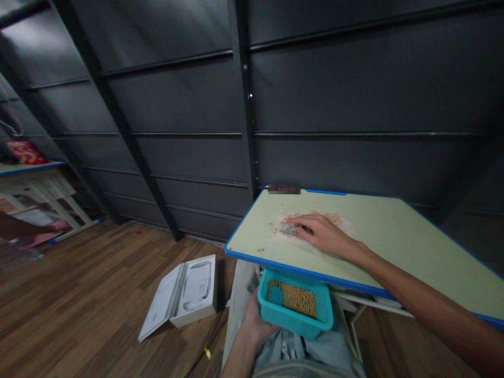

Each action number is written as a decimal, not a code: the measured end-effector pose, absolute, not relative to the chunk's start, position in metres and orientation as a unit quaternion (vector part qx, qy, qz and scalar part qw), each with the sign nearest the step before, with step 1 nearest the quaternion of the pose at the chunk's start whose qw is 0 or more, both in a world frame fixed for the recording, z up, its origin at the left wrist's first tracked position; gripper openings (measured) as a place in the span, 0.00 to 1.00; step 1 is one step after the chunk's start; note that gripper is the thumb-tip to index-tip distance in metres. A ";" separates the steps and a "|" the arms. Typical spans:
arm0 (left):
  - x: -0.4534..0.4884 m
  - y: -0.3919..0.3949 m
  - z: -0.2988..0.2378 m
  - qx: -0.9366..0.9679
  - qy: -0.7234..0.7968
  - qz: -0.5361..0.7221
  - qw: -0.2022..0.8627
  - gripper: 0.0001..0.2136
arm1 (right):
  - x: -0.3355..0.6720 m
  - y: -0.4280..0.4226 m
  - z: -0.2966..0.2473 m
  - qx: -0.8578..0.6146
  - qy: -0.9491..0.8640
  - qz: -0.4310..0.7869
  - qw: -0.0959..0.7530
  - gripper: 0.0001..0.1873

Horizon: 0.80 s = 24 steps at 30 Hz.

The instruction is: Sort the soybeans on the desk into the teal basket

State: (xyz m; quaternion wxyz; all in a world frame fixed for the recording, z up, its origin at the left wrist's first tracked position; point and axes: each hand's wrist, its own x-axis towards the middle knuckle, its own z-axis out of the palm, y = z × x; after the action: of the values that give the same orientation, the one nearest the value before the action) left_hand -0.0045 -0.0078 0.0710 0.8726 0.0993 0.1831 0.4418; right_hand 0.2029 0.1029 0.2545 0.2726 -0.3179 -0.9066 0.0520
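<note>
My left hand (255,321) grips the left side of a turquoise plastic basket (295,320) in front of my lap, just below the table's front edge. Many round, yellowish soybeans (301,300) lie in it, mostly toward the right, with a bare patch of bottom at the left. My right hand (325,233) reaches over the table, fingers stretched out and thumb apart, low over a whitish patch (280,235) strewn with more beans (334,218). Something dark shows by the thumb; I cannot make out what. A few loose beans (260,250) lie near the front left edge.
The pale table (394,236) has a blue rim and stands by a dark panelled wall (189,100). A dark, blurred object (283,189) sits at its back edge. Left on the wooden floor lie an open white box (197,289) and a cable (212,331). Another table (39,167) stands far left.
</note>
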 end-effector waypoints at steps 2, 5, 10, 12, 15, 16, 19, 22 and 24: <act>-0.005 -0.007 0.070 0.092 0.191 0.446 0.870 0.26 | 0.203 0.103 0.254 -0.315 -0.906 0.059 0.278 0.20; -0.005 -0.006 0.065 0.084 0.195 0.448 0.868 0.25 | 0.203 0.104 0.253 -0.309 -0.906 0.067 0.282 0.20; -0.006 -0.004 0.059 0.074 0.183 0.448 0.872 0.24 | 0.203 0.104 0.252 -0.297 -0.910 0.079 0.280 0.20; -0.006 -0.005 0.061 0.072 0.180 0.449 0.872 0.24 | 0.204 0.104 0.251 -0.292 -0.912 0.086 0.276 0.20; -0.005 -0.008 0.068 0.076 0.186 0.449 0.871 0.24 | 0.204 0.104 0.251 -0.287 -0.915 0.093 0.270 0.20; -0.005 -0.008 0.071 0.078 0.189 0.448 0.870 0.24 | 0.204 0.104 0.251 -0.286 -0.915 0.095 0.268 0.20; -0.003 -0.009 0.076 0.083 0.189 0.446 0.871 0.25 | 0.203 0.102 0.252 -0.284 -0.915 0.097 0.268 0.19; -0.003 -0.007 0.074 0.085 0.175 0.443 0.875 0.24 | 0.201 0.099 0.254 -0.282 -0.916 0.102 0.265 0.18; -0.003 -0.006 0.071 0.085 0.164 0.445 0.876 0.23 | 0.201 0.098 0.255 -0.280 -0.917 0.111 0.262 0.18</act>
State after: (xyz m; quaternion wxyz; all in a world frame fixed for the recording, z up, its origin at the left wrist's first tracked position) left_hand -0.0034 -0.0064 0.0709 0.8764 0.0847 0.1643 0.4446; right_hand 0.2007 0.0976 0.2551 0.2621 -0.2798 -0.9169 0.1111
